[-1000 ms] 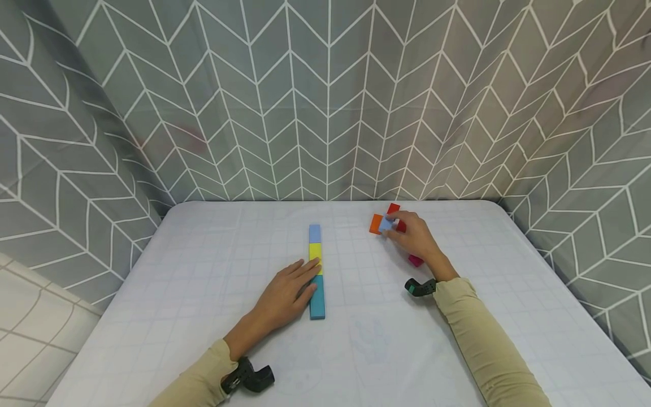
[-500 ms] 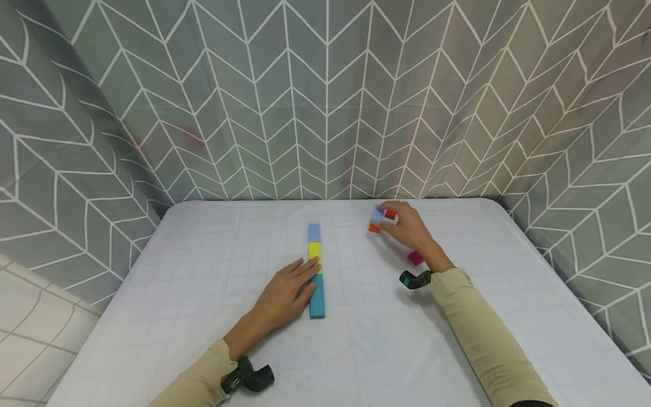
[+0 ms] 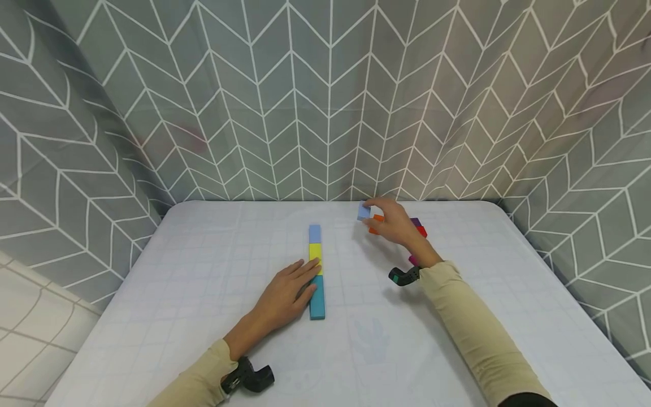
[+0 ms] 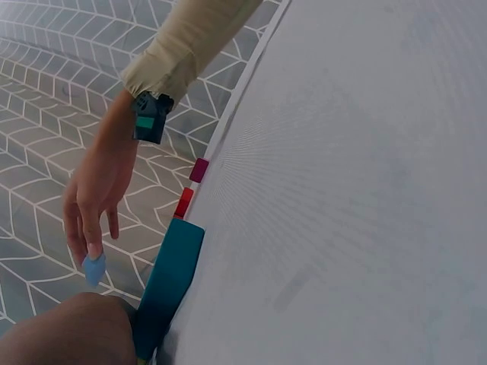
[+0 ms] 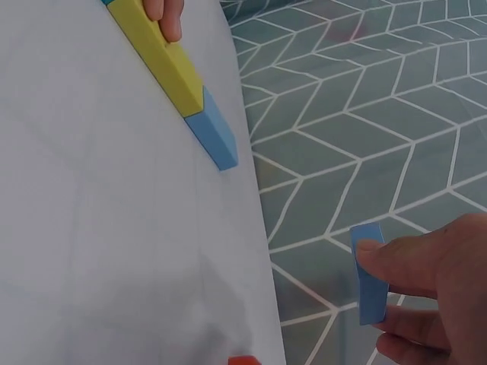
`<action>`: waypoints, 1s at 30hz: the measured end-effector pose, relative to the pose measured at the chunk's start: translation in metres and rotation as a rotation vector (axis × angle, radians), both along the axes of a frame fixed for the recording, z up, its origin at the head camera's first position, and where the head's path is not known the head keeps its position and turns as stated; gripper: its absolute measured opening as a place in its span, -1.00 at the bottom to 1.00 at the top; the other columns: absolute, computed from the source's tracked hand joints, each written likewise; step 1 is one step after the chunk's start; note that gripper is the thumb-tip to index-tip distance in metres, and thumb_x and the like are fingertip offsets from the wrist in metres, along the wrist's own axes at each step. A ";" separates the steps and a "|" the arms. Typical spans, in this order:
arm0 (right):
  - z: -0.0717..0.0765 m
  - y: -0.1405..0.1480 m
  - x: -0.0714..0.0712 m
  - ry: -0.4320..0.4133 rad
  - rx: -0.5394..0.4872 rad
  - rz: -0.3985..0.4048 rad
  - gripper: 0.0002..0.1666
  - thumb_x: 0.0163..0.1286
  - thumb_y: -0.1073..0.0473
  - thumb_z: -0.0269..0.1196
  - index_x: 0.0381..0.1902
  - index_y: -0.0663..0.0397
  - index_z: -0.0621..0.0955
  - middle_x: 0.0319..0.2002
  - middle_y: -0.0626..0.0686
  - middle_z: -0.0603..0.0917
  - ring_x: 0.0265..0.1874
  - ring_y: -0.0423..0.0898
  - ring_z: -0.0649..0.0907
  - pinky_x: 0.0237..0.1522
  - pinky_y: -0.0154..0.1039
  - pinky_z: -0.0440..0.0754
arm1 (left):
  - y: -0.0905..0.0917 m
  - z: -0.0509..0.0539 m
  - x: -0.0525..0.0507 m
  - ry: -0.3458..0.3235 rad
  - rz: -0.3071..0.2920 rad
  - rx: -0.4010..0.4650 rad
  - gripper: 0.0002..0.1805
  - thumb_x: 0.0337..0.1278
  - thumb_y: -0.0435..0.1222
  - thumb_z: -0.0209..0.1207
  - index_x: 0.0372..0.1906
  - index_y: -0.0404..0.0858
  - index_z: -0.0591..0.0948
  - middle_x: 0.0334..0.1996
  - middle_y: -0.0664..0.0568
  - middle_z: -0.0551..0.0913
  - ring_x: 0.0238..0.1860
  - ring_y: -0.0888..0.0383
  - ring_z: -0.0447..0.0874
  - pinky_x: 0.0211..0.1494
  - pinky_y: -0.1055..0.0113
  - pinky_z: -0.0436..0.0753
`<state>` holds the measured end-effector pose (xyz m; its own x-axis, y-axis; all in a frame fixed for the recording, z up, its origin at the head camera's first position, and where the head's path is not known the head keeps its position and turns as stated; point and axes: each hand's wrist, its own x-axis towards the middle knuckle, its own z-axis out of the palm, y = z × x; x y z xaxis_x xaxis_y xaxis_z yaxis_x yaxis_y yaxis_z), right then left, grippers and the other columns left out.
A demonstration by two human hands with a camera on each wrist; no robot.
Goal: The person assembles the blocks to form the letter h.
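A light blue block [image 3: 363,211] is pinched between the thumb and fingers of my right hand [image 3: 399,224], raised above the far part of the table. In the right wrist view this held block [image 5: 372,277] appears against the curtain. My left hand [image 3: 283,298] lies beside a straight row of blocks, its extended fingers resting on the yellow block [image 3: 315,251]. That row has another light blue block [image 3: 315,233] at its far end and a teal block [image 3: 317,302] at its near end. The blocks touch end to end.
Around and under my right hand lie an orange block [image 3: 373,231], a purple block [image 3: 416,222], a red block [image 3: 422,231] and a magenta block [image 3: 412,260], some partly hidden. A patterned grey curtain [image 3: 325,113] stands behind the white table [image 3: 213,243].
My right hand has lifted the light blue block from among the loose blocks and carried it left, uncovering the purple and red ones. The left hand and the row stay put.
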<state>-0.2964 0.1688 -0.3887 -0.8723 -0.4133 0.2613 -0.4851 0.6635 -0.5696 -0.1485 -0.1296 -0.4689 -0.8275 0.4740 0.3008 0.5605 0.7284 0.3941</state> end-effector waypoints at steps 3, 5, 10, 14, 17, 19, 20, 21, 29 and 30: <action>0.000 -0.005 -0.003 0.024 -0.003 0.027 -0.51 0.41 0.24 0.39 0.26 0.24 0.63 0.30 0.28 0.58 0.29 0.25 0.49 0.34 0.22 0.42 | 0.000 0.001 0.000 0.001 0.002 -0.003 -0.47 0.59 -0.14 0.09 0.50 -0.26 0.47 0.52 0.02 0.38 0.51 -0.19 0.28 0.51 -0.10 0.30; -0.001 -0.008 -0.006 0.045 -0.013 0.049 -0.51 0.40 0.25 0.40 0.24 0.26 0.64 0.28 0.29 0.59 0.29 0.26 0.50 0.35 0.20 0.41 | 0.000 0.001 0.000 0.000 0.003 -0.007 -0.46 0.59 -0.14 0.09 0.50 -0.26 0.46 0.52 0.01 0.38 0.51 -0.18 0.28 0.51 -0.10 0.29; -0.002 -0.017 -0.011 0.098 -0.020 0.093 -0.53 0.37 0.28 0.41 0.20 0.31 0.65 0.24 0.29 0.62 0.27 0.24 0.52 0.36 0.17 0.40 | 0.002 0.002 0.000 -0.006 0.004 -0.019 -0.45 0.60 -0.13 0.08 0.51 -0.27 0.45 0.52 0.00 0.37 0.52 -0.18 0.26 0.52 -0.10 0.28; -0.002 -0.025 -0.012 0.094 -0.003 0.097 -0.53 0.39 0.27 0.40 0.22 0.29 0.65 0.25 0.27 0.62 0.28 0.21 0.53 0.38 0.15 0.40 | 0.001 0.002 0.000 -0.011 0.008 -0.026 -0.45 0.60 -0.12 0.08 0.51 -0.25 0.45 0.53 0.01 0.37 0.52 -0.17 0.27 0.52 -0.09 0.28; -0.002 -0.032 -0.012 0.058 0.013 0.079 -0.52 0.42 0.24 0.39 0.26 0.24 0.63 0.28 0.24 0.60 0.31 0.19 0.50 0.40 0.15 0.39 | 0.001 0.001 0.000 -0.008 0.011 -0.032 -0.45 0.61 -0.11 0.07 0.51 -0.24 0.45 0.53 0.02 0.36 0.52 -0.17 0.27 0.51 -0.09 0.29; -0.001 -0.036 -0.012 0.043 0.023 0.070 -0.51 0.43 0.22 0.38 0.28 0.21 0.62 0.30 0.23 0.59 0.33 0.19 0.49 0.39 0.16 0.40 | 0.001 0.000 0.000 -0.003 0.014 -0.035 -0.45 0.61 -0.11 0.07 0.52 -0.24 0.45 0.53 0.03 0.36 0.52 -0.17 0.27 0.51 -0.09 0.28; -0.001 -0.038 -0.012 0.041 0.024 0.069 -0.50 0.43 0.22 0.38 0.29 0.20 0.61 0.31 0.22 0.58 0.33 0.19 0.48 0.39 0.16 0.40 | 0.001 0.000 0.000 -0.003 0.016 -0.036 -0.45 0.61 -0.10 0.07 0.52 -0.24 0.45 0.53 0.03 0.36 0.52 -0.16 0.27 0.51 -0.09 0.28; -0.001 -0.039 -0.012 0.042 0.023 0.072 -0.50 0.43 0.22 0.38 0.29 0.20 0.61 0.31 0.22 0.58 0.32 0.20 0.48 0.39 0.16 0.41 | 0.001 0.000 0.000 0.000 0.016 -0.036 -0.45 0.60 -0.10 0.07 0.52 -0.24 0.45 0.53 0.03 0.36 0.52 -0.16 0.27 0.51 -0.10 0.28; -0.004 -0.053 -0.017 0.081 0.013 0.114 -0.51 0.42 0.26 0.38 0.26 0.29 0.61 0.24 0.25 0.62 0.27 0.20 0.54 0.39 0.11 0.42 | 0.000 -0.001 -0.001 0.006 0.008 -0.021 -0.45 0.60 -0.11 0.08 0.51 -0.23 0.46 0.52 0.03 0.37 0.51 -0.17 0.28 0.51 -0.09 0.30; -0.005 -0.055 -0.017 0.080 0.016 0.116 -0.51 0.42 0.26 0.38 0.26 0.29 0.60 0.25 0.25 0.62 0.28 0.19 0.54 0.39 0.10 0.42 | 0.001 -0.001 -0.001 0.007 0.007 -0.019 -0.45 0.60 -0.11 0.08 0.51 -0.23 0.46 0.52 0.02 0.37 0.51 -0.17 0.28 0.50 -0.09 0.30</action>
